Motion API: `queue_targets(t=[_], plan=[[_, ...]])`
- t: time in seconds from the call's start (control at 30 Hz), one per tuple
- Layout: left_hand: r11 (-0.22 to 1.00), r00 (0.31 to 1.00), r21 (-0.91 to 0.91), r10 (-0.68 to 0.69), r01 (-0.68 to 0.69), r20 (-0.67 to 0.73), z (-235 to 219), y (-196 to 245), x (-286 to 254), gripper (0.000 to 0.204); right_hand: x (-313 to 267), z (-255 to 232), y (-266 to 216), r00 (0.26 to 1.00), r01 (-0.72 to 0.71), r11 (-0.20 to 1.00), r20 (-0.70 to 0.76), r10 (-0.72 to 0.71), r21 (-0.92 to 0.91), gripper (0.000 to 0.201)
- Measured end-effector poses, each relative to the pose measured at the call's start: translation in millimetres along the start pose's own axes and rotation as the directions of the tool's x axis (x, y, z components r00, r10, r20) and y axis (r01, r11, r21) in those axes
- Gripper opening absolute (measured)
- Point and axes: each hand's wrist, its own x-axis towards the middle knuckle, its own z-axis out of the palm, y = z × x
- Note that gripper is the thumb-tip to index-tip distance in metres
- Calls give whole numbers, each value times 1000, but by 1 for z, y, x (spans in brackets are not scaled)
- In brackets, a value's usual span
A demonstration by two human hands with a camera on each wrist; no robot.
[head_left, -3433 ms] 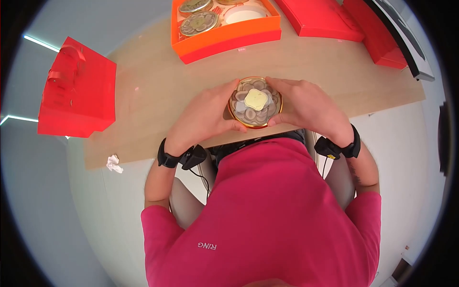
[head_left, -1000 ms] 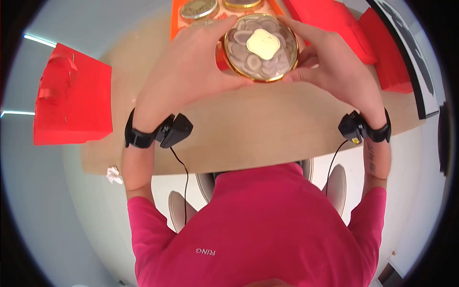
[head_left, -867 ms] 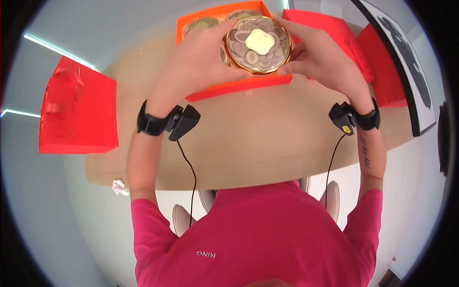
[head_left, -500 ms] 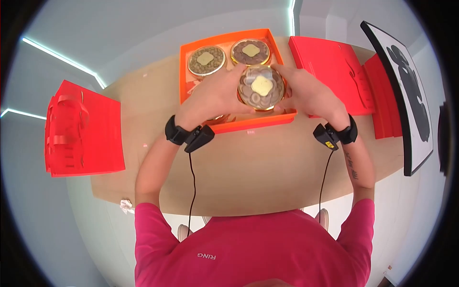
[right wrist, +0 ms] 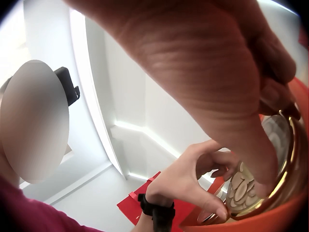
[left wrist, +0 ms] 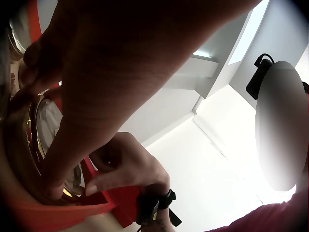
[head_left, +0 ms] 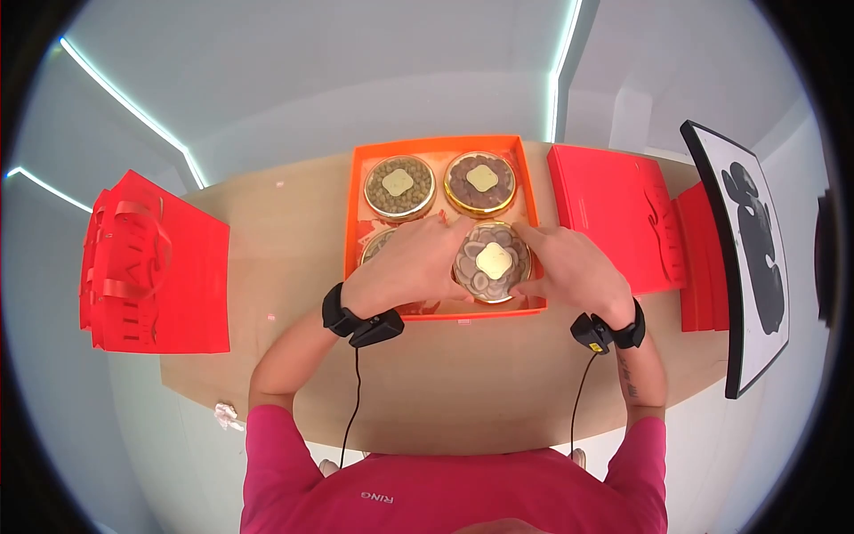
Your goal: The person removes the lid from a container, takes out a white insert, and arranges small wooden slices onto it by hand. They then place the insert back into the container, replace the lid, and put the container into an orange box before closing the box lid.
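A round gold-rimmed jar of pale slices (head_left: 487,283) with a cream label sits at the near right corner of the orange box (head_left: 445,317). On its left side the left hand (head_left: 411,261) grips the rim with thumb and fingers; the right hand (head_left: 575,271) grips the opposite side. The right wrist view shows the jar's gold rim (right wrist: 285,181) low, beside the box wall. Behind it stands a jar of dark pieces (head_left: 480,198); a jar of green pieces (head_left: 400,203) is at far left. Under the left hand another jar (head_left: 374,246) is partly hidden.
To the right of the box lie a flat red box (head_left: 614,214) and a further red box (head_left: 703,258), beside a black-framed panel (head_left: 756,267). A red gift bag (head_left: 182,276) stands at the left end of the wooden table (head_left: 294,205). Cables hang from both wrist cameras.
Both hands have carried the jar from near the table's front edge, raised over the box, and down into its near right corner. The head view has tilted up, showing the whole box.
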Motion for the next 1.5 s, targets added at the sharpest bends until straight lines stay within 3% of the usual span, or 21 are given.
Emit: queue_targets(t=[0.23,0.33,0.53,0.57,0.63,0.7,0.93,1.03,1.17,1.37,1.47,1.5], plan=[[997,994,37,65,-61,-90,13,-5,-11,98,-8,12,-4,993,48,995,-102,-57,-85,93],[967,946,156,233,-201,-227,32,-9,-11,110,-11,25,0,982,47,992,-175,-66,-113,95],[973,950,132,217,-191,-225,17,-8,-12,109,-9,25,11,973,111,992,-198,-121,-64,99],[972,951,130,219,-194,-217,17,-7,-13,109,-9,22,9,982,82,995,-168,-91,-58,100],[996,989,24,90,-88,-121,11,-1,-16,104,-9,13,3,997,20,999,-76,-22,-35,101],[998,1000,-61,25,-26,-18,-2,0,-11,105,-12,12,5,993,48,997,-112,-42,52,103],[998,999,40,49,-49,-10,-3,-1,-9,105,-9,14,10,993,66,996,-102,-59,65,98],[981,976,94,181,-170,-119,11,-13,-7,106,-3,19,14,995,70,997,-77,-67,39,94],[973,985,190,148,-129,-89,18,-5,-6,105,3,36,11,996,50,992,-64,-58,-118,88],[955,985,256,166,-152,-36,18,-2,3,90,6,34,4,997,47,979,-50,-58,-198,87],[949,987,271,162,-160,16,13,1,5,80,6,28,-7,999,-40,967,1,42,-250,91],[958,989,246,143,-145,30,13,0,5,81,4,27,-5,1000,-17,983,-18,14,-183,92]])
